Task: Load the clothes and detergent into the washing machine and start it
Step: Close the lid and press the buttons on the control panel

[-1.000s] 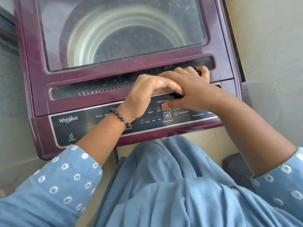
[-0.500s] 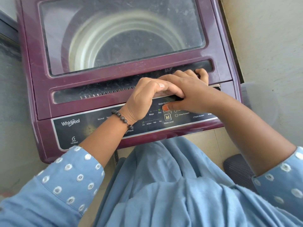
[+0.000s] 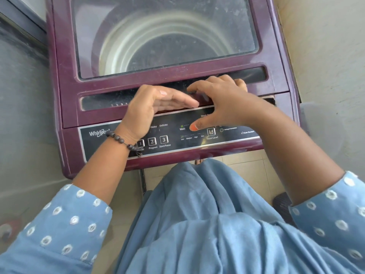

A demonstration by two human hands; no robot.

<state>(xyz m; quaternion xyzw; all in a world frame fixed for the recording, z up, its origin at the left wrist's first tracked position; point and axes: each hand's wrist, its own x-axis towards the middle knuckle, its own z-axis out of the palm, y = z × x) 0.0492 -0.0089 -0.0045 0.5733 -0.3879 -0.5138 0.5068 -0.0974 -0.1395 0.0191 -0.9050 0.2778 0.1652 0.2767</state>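
- Right now the left hand (image 3: 156, 107) is lying with its fingers stretched out flat along the front edge of the washing machine (image 3: 67, 80) lid (image 3: 266, 36), gripping nothing
- The right hand (image 3: 221, 103) is spreading loosely over the same edge, fingers resting near the dark handle slot (image 3: 254, 74) and thumb hanging over the control panel (image 3: 197, 135); it is holding nothing either
- Risk, as I judge it: that thumb is hovering just over the Wash indicator area, so a careless press could be changing a setting
- Another risk: with the lid lying shut, pressing the Start/Pause button (image 3: 164, 139) now would be running a drum (image 3: 158, 50) that is looking bare through the glass (no clothes or detergent are showing anywhere in view)
- The lid edge is sitting directly under both hands, the panel just nearer the person, the Start/Pause button beside the left wrist
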